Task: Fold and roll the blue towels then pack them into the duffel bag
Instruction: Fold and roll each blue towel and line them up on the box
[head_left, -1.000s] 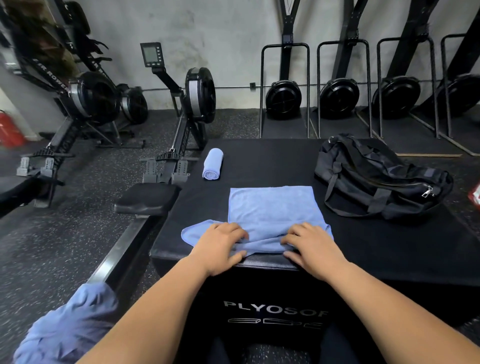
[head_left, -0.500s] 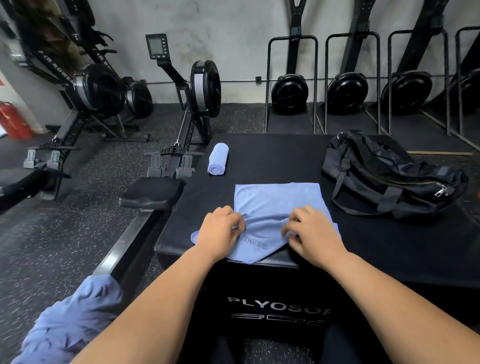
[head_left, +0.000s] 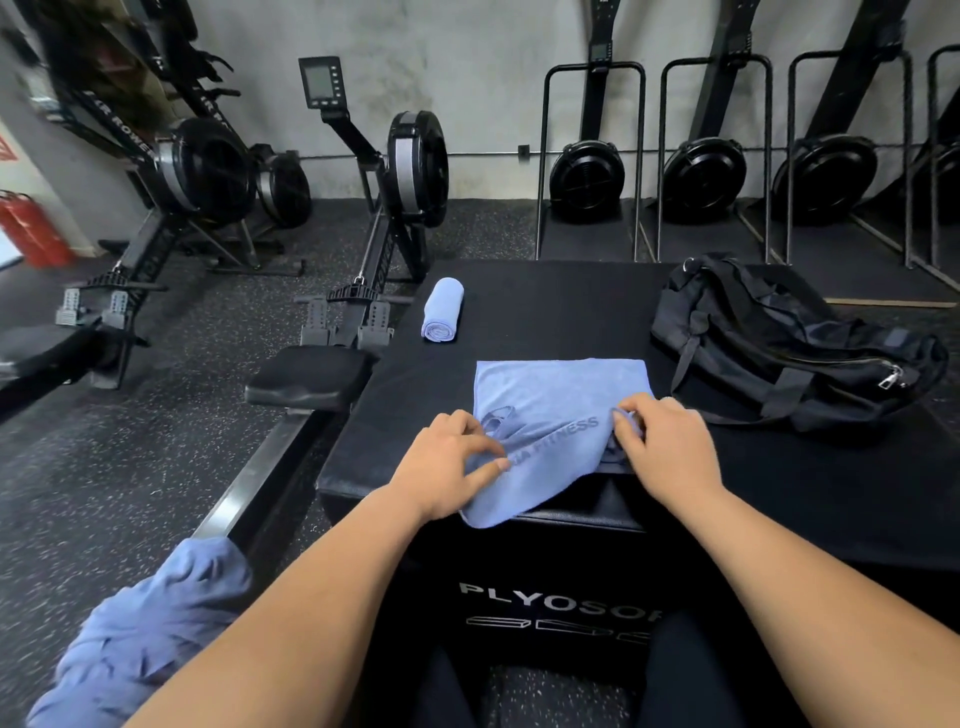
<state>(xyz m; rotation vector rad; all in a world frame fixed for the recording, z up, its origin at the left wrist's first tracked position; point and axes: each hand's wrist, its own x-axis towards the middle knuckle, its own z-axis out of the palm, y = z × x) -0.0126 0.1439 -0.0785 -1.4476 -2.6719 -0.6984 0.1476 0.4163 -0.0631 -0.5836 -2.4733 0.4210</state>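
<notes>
Both hands (head_left: 448, 463) (head_left: 661, 446) in pinch on towel (head_left: 558, 387)

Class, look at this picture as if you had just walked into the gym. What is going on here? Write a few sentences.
A person is folding a blue towel spread on a black box. The left hand and right hand each pinch its near edge, which is bunched and lifted. A rolled towel lies at the box's far left. The black bag sits on the right. A heap of blue cloth waits at lower left.

Towel (head_left: 561, 389) print part-hid by L hand (head_left: 441, 470); towel pile (head_left: 150, 629) edge-cropped.
</notes>
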